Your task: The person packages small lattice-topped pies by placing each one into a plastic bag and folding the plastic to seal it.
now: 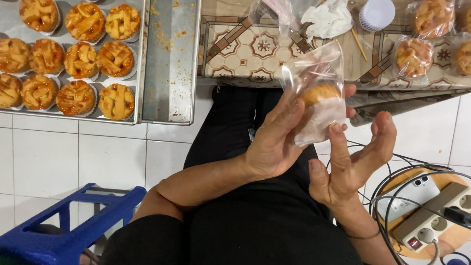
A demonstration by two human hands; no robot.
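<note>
My left hand [277,142] holds a clear plastic bag [318,81] with one golden lattice tart [319,94] inside, above my lap. Fingers of my left hand wrap the bag from the left and behind. My right hand [351,162] is beside it on the right, fingers spread, with a fingertip touching the bag's lower corner. A metal tray [169,64] at the upper left carries several lattice tarts [115,59] in white paper cups.
Bagged tarts [413,56] lie on the patterned table [245,49] at the upper right, near a stack of paper cups [377,13] and crumpled plastic. A blue stool [68,225] stands lower left. A phone [409,196] and power strip [436,218] sit lower right.
</note>
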